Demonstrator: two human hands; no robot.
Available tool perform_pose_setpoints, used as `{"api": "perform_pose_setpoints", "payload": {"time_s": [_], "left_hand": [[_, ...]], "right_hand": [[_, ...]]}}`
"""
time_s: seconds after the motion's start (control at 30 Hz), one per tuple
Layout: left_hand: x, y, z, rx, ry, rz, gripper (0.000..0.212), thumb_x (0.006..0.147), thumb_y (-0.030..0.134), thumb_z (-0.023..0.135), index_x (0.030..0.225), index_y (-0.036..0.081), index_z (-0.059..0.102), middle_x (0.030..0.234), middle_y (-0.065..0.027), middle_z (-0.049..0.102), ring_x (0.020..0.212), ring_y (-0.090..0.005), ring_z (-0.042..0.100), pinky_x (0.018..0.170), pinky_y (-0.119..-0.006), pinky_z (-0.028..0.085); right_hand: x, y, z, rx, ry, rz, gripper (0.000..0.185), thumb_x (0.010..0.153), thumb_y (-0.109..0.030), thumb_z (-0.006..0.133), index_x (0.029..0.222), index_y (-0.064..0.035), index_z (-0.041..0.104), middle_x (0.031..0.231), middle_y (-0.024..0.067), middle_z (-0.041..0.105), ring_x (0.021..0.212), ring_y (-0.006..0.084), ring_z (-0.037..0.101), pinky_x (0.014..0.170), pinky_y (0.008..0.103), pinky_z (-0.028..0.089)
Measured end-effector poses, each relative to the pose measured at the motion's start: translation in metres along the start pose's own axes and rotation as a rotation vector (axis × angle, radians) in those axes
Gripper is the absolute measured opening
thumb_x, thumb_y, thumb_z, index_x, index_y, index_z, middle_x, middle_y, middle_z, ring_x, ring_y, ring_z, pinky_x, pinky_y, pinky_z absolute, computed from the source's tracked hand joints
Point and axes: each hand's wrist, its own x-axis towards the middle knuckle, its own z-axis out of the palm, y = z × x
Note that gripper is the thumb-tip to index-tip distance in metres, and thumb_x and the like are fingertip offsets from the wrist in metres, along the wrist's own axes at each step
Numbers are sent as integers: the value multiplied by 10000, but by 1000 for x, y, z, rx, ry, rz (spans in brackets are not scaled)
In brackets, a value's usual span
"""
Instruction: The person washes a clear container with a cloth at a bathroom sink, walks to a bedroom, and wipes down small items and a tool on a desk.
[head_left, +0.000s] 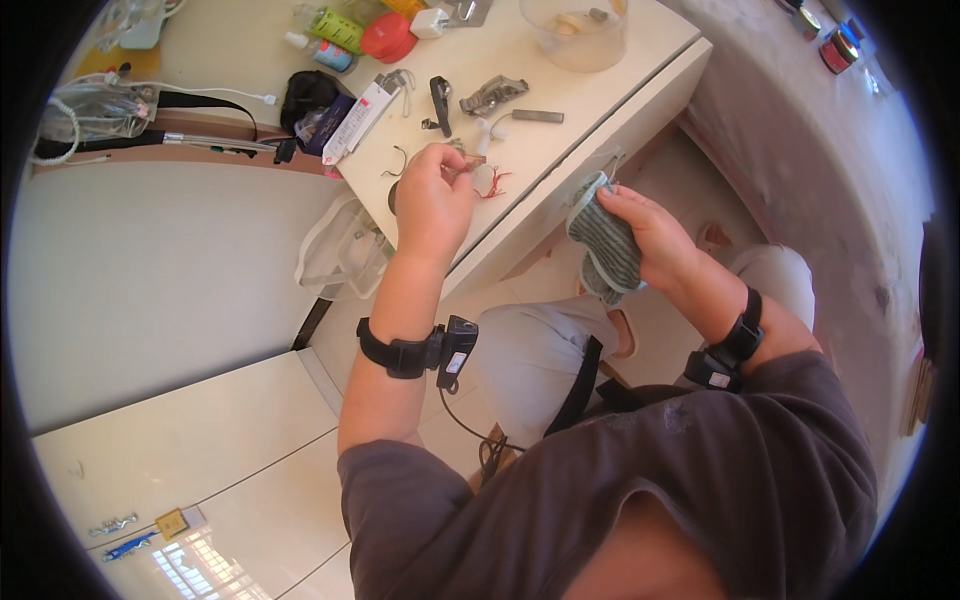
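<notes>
My right hand (660, 232) holds a folded grey-green ribbed cloth (606, 240) with a pale edge, beyond the front of the white tabletop (637, 94). A thin strand shows at the cloth's upper end. Over the tabletop, my left hand (435, 196) has its thumb and fingers pinched on a small reddish thing (474, 160), largely hidden by the fingers. Red threads (493, 184) lie beside the fingertips, near a small whitish piece. Just past this hand are a grey strap-like item (493, 96), a black clip-like item (440, 103) and a short grey bar (538, 116).
At the back stand a clear round tub (574, 45), a round red case (388, 37) and several bottles (330, 34). A white box (364, 120) lies at the table's left edge. Below hangs a clear plastic container (341, 255). A cable (465, 416) runs from my left wrist device.
</notes>
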Motion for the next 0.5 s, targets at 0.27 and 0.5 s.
{"api": "perform_pose_setpoints", "payload": {"time_s": [0.27,0.5], "left_hand": [[-22,16,-14,-1089,-129,-289,189,803,18,490,992,19,487,903,-98,563,775,-145,548,668,-247,446],[-41,12,-8,-1555,-233,-420,171,843,83,436,998,23,474,931,-123,553,831,-207,553,719,-300,473]], "right_hand": [[0,-1,-3,18,-21,-29,161,832,-206,487,862,-48,491,755,66,572,625,152,564,567,271,478],[-2,0,2,-1,-28,-42,161,833,-203,486,889,-52,496,779,55,571,634,139,562,559,278,486]]}}
